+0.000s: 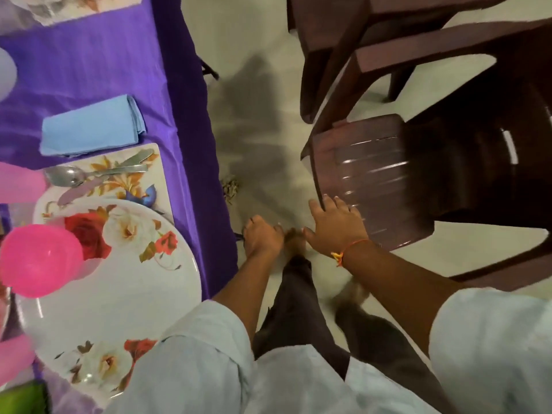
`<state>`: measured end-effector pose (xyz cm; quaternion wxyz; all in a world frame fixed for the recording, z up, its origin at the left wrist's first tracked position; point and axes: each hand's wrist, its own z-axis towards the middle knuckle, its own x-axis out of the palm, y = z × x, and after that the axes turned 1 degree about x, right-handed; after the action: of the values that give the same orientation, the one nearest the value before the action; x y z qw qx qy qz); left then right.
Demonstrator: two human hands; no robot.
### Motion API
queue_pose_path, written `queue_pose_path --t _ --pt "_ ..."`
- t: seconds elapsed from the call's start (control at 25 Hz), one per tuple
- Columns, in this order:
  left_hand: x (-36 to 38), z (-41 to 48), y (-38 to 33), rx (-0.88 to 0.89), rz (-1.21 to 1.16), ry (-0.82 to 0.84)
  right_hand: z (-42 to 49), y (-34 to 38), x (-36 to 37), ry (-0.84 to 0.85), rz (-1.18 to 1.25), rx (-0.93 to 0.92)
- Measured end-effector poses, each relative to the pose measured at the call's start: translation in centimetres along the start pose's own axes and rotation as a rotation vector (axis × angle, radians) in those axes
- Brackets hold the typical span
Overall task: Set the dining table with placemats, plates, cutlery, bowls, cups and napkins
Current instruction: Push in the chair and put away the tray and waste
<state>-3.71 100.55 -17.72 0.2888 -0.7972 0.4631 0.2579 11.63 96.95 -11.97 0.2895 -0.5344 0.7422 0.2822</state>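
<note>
The bench (pixel 89 70) was covered by a purple cloth, and its long edge ran beside the person, who stood on the pale floor (pixel 254 130). A large round white plate with a red and white rose pattern (pixel 119 279) lay close to that edge, partly over a rectangular white placemat with a floral print (pixel 155 174). A metal spoon (pixel 68 176) and a second metal utensil (pixel 131 161), too blurred to identify, lay crossed on the placemat just beyond the plate. A folded light-blue napkin (pixel 92 127) lay flat on the cloth just past the placemat, along the same edge. A bright pink plastic bowl (pixel 38 259) overlapped the side of the plate away from the edge; whether it rested on the plate could not be determined. Part of a pink cup (pixel 18 182) showed further inward, cut by the frame. A second floral placemat (pixel 74 7) lay at the far end of the bench. The left hand (pixel 263 237) hung beside the bench edge, clear of the cloth, with its fingers loosely curled and nothing visible in them. The right hand (pixel 337 225), with an orange thread bracelet (pixel 349 249) at the wrist, rested with its fingers spread and straight on the top of the backrest of a dark brown plastic chair (pixel 388 174). That chair stood well apart from the bench, and a second chair of the same kind (pixel 358 40) stood beyond it.
</note>
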Motion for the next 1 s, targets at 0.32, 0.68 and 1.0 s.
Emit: queue_pose_path --t 0.32,0.68,1.0 --pt "9.6 21.7 4.0 -0.256 -0.215 -0.100 18.1 3.2 8.6 0.004 -0.027 -0.295" --pt "18.6 42.6 11.0 -0.267 -0.107 -0.137 27.5 2.8 18.5 0.188 -0.151 -0.320" --pt "18.9 51.8 15.8 -0.195 0.029 -0.191 29.0 2.5 19.4 0.339 -0.169 -0.420"
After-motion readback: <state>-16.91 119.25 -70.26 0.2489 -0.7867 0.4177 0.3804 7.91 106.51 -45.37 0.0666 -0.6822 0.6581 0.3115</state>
